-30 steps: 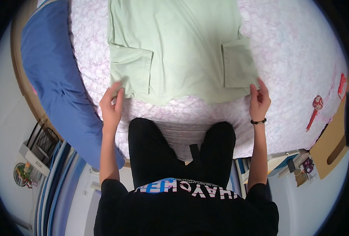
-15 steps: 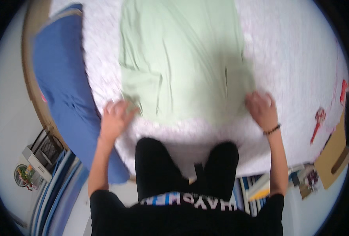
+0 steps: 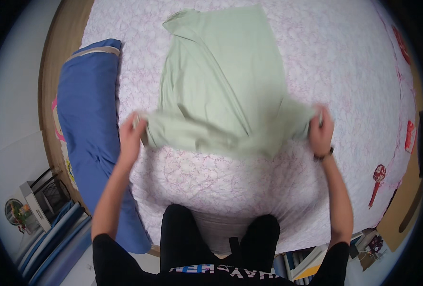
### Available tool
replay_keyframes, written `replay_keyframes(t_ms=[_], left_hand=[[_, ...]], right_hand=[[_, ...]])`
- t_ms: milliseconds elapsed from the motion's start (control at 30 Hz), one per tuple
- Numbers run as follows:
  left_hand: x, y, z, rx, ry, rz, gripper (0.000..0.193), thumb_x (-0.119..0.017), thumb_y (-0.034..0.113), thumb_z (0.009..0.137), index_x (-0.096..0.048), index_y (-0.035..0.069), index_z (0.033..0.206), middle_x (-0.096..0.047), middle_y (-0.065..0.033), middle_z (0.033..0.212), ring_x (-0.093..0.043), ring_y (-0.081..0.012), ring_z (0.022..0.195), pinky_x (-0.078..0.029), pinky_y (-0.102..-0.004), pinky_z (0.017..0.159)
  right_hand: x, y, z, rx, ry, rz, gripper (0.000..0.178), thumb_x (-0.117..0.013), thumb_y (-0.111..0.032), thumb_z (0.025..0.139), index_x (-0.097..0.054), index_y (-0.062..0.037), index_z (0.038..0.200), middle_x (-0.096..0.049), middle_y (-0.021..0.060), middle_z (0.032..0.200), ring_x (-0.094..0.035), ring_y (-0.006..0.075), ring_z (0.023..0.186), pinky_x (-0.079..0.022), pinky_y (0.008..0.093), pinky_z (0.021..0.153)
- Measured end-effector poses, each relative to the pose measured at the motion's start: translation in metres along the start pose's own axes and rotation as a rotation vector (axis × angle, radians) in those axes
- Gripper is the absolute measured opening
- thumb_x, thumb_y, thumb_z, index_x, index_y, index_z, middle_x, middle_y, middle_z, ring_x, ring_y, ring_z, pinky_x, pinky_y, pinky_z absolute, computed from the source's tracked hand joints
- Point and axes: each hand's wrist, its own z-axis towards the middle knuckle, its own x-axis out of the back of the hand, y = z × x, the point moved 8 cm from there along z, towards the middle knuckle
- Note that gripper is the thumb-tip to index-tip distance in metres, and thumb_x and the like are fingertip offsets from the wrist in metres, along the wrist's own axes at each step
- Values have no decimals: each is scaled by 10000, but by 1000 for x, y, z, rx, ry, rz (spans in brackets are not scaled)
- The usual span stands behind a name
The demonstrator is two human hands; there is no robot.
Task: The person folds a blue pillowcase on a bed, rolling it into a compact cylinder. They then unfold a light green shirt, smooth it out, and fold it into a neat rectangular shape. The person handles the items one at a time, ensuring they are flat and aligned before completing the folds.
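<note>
A pale green garment (image 3: 226, 62) lies spread on a bed cover (image 3: 197, 178) with a pink pattern. Its near part is lifted and bunched across the front, partly blurred by motion. My left hand (image 3: 132, 136) pinches the near left corner of the cloth. At the opposite corner my right hand (image 3: 321, 129), with a dark bracelet at the wrist, closes its fingers on the fabric. The cloth hangs between both hands, and a long diagonal crease runs down its middle. At the far left the garment's edge is folded over.
A long blue bundle of bedding (image 3: 88, 105) lies along the left side, next to my left forearm. Towards the right edge are a red stick-like object with a round head (image 3: 379, 173) and a red packet (image 3: 410, 136). A cardboard piece (image 3: 396, 221) stands beyond.
Both hands have closed on the garment's near corners and raised that end, which lay flat before. The hands are now slightly farther apart. The view has shifted, showing more of the far end.
</note>
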Motion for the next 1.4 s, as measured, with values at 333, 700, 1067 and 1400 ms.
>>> replay_keyframes(t_ms=[333, 700, 1067, 1400], left_hand=[[36, 47, 235, -121, 228, 273, 419, -675, 324, 889, -628, 46, 1199, -671, -60, 1007, -618, -137, 906, -478, -275, 808], [-66, 112, 163, -904, 202, 774, 393, -616, 265, 923, -592, 99, 1278, -575, -152, 1294, -550, -334, 1193, -430, -365, 1001], [-117, 150, 221, -919, 393, 625, 307, -556, 167, 874, -621, 19, 1135, -593, -223, 1165, -540, -382, 1144, -417, -416, 1013], [-235, 165, 241, -1165, 55, 888, 353, -523, 191, 916, -576, 57, 1238, -587, -226, 1238, -524, -395, 1186, -381, -465, 1029]], right_hand=[[6, 62, 262, -176, 56, 68, 525, -654, -413, 908, -587, -33, 1265, -677, 53, 984, -621, 128, 859, -493, 272, 764], [-27, -1, 157, -5, 348, -217, 434, -614, -418, 893, -644, -102, 1189, -652, 114, 1064, -627, 243, 913, -502, 360, 818], [-29, 21, 18, -306, 599, 46, 159, -663, -165, 877, -660, -27, 958, -483, -24, 595, -418, 78, 554, -370, 236, 535], [-42, 51, 29, -82, 527, -466, 162, -561, -147, 887, -635, -83, 1016, -584, 37, 821, -550, 225, 747, -365, 375, 681]])
